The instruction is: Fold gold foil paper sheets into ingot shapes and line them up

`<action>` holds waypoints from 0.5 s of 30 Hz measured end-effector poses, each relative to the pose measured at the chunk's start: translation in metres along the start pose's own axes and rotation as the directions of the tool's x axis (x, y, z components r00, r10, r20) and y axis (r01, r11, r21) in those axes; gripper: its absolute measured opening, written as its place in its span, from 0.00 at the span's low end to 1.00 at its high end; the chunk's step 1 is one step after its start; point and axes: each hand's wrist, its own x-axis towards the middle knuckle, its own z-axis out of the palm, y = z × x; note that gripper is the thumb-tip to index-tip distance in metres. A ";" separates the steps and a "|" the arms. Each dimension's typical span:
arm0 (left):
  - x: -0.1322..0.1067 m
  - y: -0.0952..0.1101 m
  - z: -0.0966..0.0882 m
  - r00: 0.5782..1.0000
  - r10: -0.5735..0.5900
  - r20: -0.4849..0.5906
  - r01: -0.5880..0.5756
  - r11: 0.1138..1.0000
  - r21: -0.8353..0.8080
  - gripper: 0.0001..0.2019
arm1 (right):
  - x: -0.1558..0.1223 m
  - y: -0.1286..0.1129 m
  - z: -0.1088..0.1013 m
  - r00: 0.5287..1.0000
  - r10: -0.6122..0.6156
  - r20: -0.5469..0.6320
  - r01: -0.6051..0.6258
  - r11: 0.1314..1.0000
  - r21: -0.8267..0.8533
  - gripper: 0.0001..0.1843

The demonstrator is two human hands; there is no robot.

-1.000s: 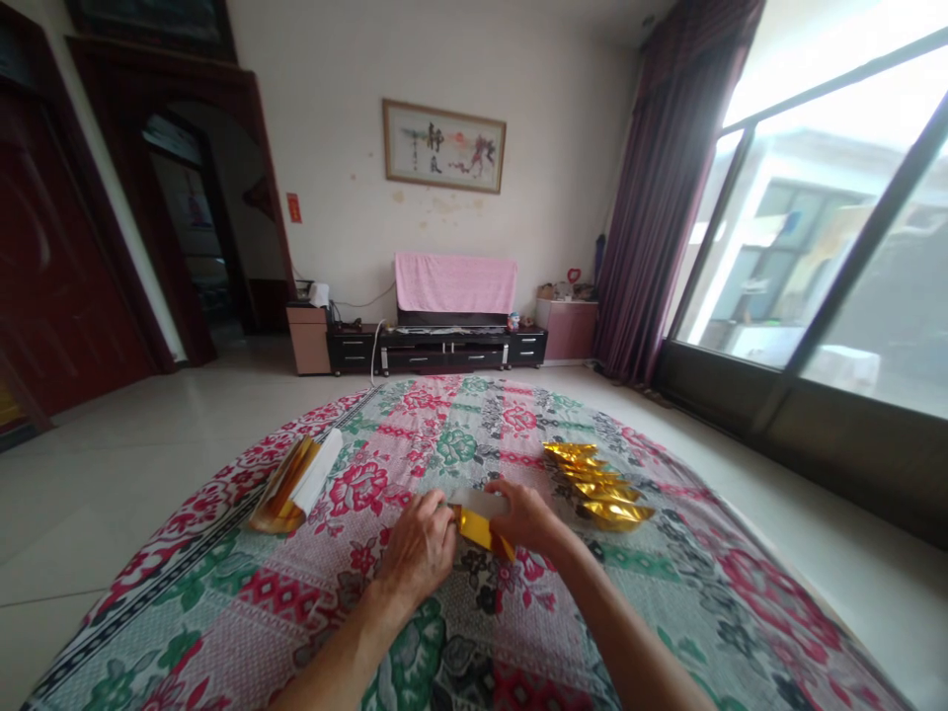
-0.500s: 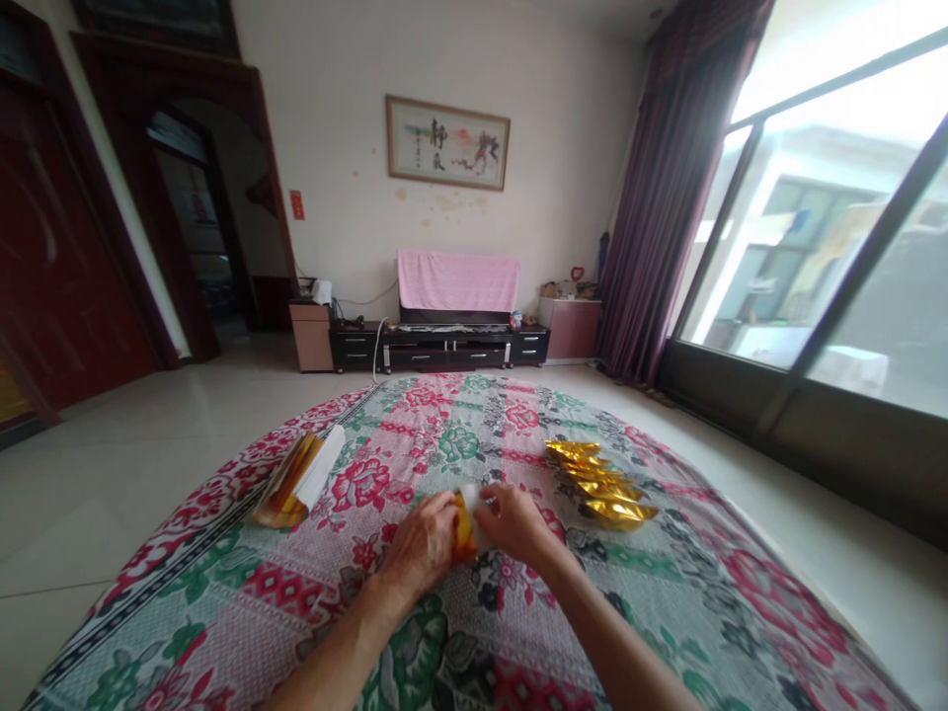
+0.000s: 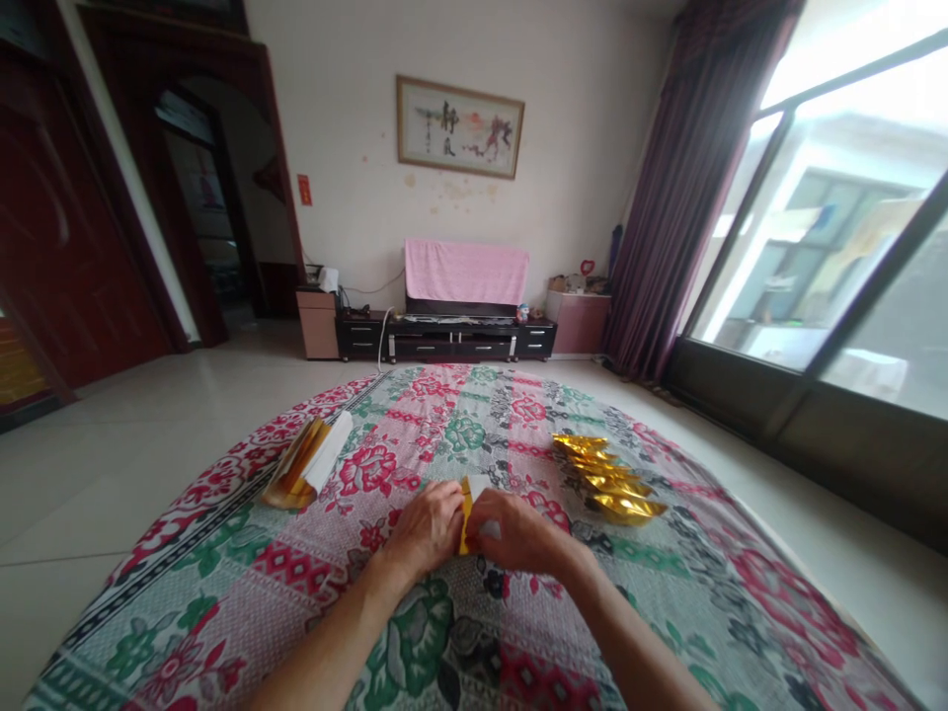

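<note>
A small sheet of gold foil paper with a pale side is between my hands, low over the middle of the patterned cloth. My left hand has its fingers closed on the left part of the sheet. From the other side my right hand grips it with curled fingers, covering much of its right half. To the right stands a row of several folded gold paper ingots. Over on the left lies a stack of gold paper with a white sheet along its right side.
A floral tablecloth covers the round table. Beyond it are a low black TV cabinet and a pink cloth draped over something. Purple curtains and large windows are at right, dark red doors at left.
My right hand has turned over and moved in toward the left hand, so less of the gold paper shows. The view has shifted slightly; the ingots and stack stay put.
</note>
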 end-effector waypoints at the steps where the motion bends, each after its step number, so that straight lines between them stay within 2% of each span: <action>1: 0.000 0.000 0.000 1.000 -0.003 0.002 0.003 1.000 0.002 0.11 | -0.002 0.001 -0.001 1.000 -0.007 0.009 0.007 1.000 -0.006 0.14; 8: 0.001 -0.006 -0.006 0.999 0.039 0.028 -0.037 0.995 -0.096 0.10 | -0.005 0.000 -0.001 0.997 -0.052 0.058 0.055 0.997 -0.058 0.12; 15: -0.002 -0.021 -0.011 0.991 0.086 0.101 -0.061 0.973 -0.224 0.13 | -0.018 -0.006 0.007 0.996 -0.034 -0.086 0.034 0.999 0.004 0.10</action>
